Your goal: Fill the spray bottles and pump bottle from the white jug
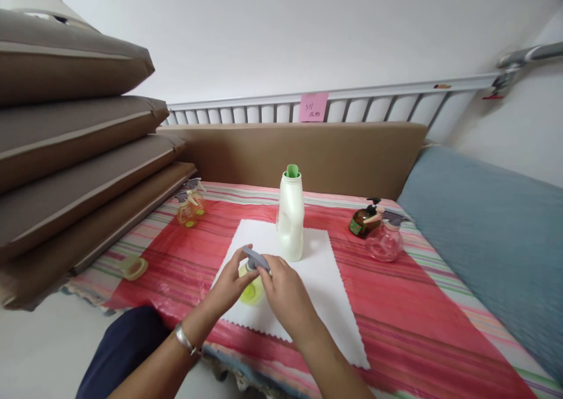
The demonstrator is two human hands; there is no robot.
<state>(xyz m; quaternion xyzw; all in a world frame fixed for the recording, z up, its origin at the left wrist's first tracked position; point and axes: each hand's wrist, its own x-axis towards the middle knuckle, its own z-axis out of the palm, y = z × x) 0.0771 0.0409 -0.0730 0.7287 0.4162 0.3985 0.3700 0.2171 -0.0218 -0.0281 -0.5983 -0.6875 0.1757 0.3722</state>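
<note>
A small clear spray bottle (251, 292) with yellow-green liquid stands on a white cloth in front of me. Its grey spray head (256, 258) sits between both hands. My left hand (233, 284) is closed around the left side of the head and neck. From the right, my right hand (284, 287) grips the other end of the head; its fingertips are partly hidden. Just behind them rises a tall pale-green detergent bottle (291, 217), uncapped, with a green spout (292, 171) in its mouth. A pale yellow cap (134, 267) lies to the left.
The white cloth (325, 305) lies on a red striped cover (396, 305). Two small spray bottles (187, 213) stand at the left beside stacked brown cushions (88, 170). To the right are a dark pump bottle (358, 223) and a pink spray bottle (387, 243).
</note>
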